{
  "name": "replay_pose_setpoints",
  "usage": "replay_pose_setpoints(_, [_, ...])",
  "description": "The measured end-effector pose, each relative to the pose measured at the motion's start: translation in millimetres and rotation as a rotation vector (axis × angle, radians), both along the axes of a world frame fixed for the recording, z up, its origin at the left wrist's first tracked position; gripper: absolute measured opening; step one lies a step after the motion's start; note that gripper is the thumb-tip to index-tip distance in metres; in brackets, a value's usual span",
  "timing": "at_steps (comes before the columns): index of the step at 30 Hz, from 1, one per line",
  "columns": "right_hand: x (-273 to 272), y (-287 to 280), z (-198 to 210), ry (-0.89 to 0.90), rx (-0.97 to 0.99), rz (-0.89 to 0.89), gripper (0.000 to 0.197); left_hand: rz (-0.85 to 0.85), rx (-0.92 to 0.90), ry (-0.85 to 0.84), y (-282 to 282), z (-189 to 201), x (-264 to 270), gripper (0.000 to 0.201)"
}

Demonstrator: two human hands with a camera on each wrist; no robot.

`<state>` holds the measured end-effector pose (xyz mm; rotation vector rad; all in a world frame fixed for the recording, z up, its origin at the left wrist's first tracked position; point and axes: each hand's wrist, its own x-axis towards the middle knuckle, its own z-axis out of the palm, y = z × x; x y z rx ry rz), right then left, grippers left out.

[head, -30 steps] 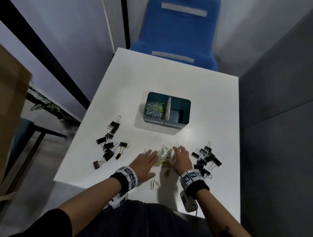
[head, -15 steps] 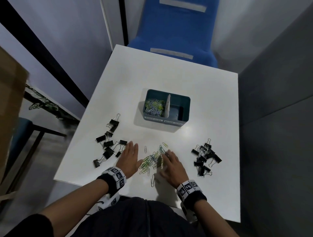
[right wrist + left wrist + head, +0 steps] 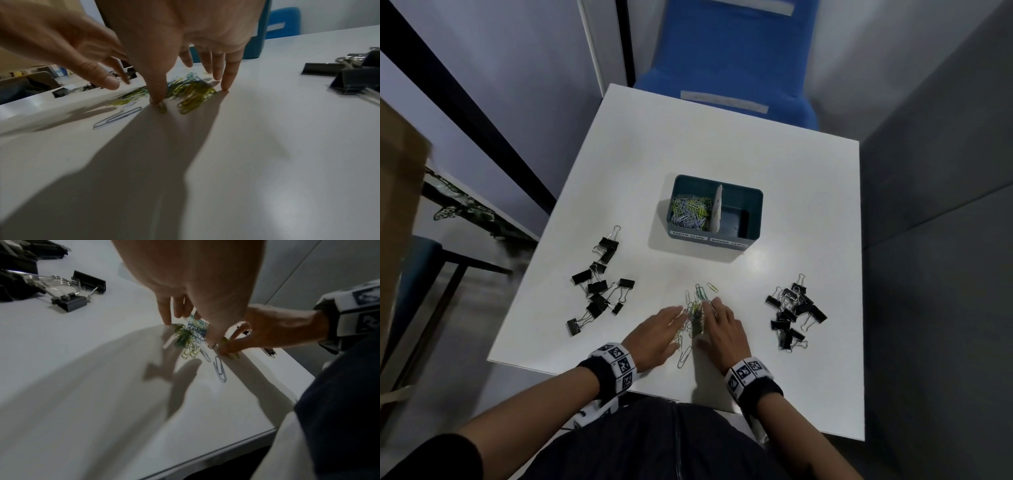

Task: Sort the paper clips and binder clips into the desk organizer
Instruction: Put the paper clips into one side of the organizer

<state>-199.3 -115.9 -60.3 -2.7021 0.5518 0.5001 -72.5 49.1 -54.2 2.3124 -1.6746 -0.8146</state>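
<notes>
I have my left hand (image 3: 654, 334) and right hand (image 3: 724, 330) flat-fingered on the table (image 3: 808, 205), fingers straight and spread, raking the loose paper clips (image 3: 697, 308) into one heap between them. To do it well, I think I should keep fingertips low and sweep the stray clip (image 3: 684, 356) near my wrists inward before scooping. The desk organizer (image 3: 751, 219) sits ahead of my hands: two compartments, one holding paper clips, the other seemingly empty. Two binder-clip piles: one (image 3: 599, 284) left, one (image 3: 792, 315) right, roughly a dozen each, too tangled to count.
</notes>
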Motion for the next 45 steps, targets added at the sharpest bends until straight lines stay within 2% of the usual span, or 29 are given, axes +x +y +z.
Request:
replay_pose_setpoints(3, [-3.0,-12.0,5.7,-0.007,0.003,-0.124,0.078,0.044,-0.026,-0.113,3.6,-0.6,2.2,0.052])
replay_pose_setpoints(6, [-17.9,-20.5,9.7,0.002,0.058,-0.203,0.052,-0.027,0.049,-0.03,1.7,4.2,-4.4,0.033])
replay_pose_setpoints(8, [-29.2,-20.6,8.3,0.048,0.1,-0.224,0.052,-0.152,0.158,-0.018,-4.8,4.2,-11.5,0.034])
replay_pose_setpoints(10, [-35.5,-16.2,4.9,0.106,0.136,-0.211,0.055,-0.209,0.243,-0.035,-14.2,2.6,-17.3,0.038])
replay_pose_setpoints(12, [-35.4,-9.5,2.9,0.135,0.158,-0.177,0.047,-0.167,0.255,-0.011,-23.5,0.3,-19.8,0.037])
replay_pose_setpoints(16, [-20.1,-3.0,3.8,0.055,0.147,-0.146,0.021,-0.033,0.214,0.037,-38.7,-2.9,-12.6,0.03])
replay_pose_setpoints(20, [-1.5,-8.5,7.7,-0.035,0.233,-0.162,0.021,0.045,0.125,0.005,-44.2,4.0,-1.4,0.026])
replay_pose_setpoints(23, [1.5,-20.4,12.1,-0.082,0.237,-0.238,0.037,0.155,0.074,-0.082,-35.1,12.3,6.7,0.034])
replay_pose_setpoints(25, [2.6,-30.0,13.3,-0.026,0.188,-0.251,0.059,0.26,0.141,-0.099,-24.0,13.1,11.9,0.056])
replay_pose_setpoints(28, [9.2,-39.0,12.9,0.077,0.208,-0.276,0.104,0.339,0.27,-0.033,-13.3,7.6,13.3,0.102])
replay_pose_setpoints(29, [13.0,-38.6,12.7,0.095,0.22,-0.274,0.113,0.334,0.275,-0.008,-13.0,6.1,11.6,0.113])
replay_pose_setpoints(31, [20.8,-32.5,10.8,0.108,0.222,-0.23,0.119,0.31,0.24,0.026,-18.6,4.6,7.9,0.121])
replay_pose_setpoints(33, [27.1,-22.7,9.7,0.094,0.21,-0.177,0.112,0.298,0.212,0.039,-28.9,4.1,6.2,0.122])
replay_pose_setpoints(36, [32.6,-9.1,7.8,0.076,0.171,-0.126,0.085,0.28,0.226,0.034,-41.9,3.4,7.1,0.112])
replay_pose_setpoints(45, [30.1,-4.4,7.5,-0.028,0.225,-0.184,0.034,0.251,0.15,0.017,-52.7,5.9,7.9,0.05])
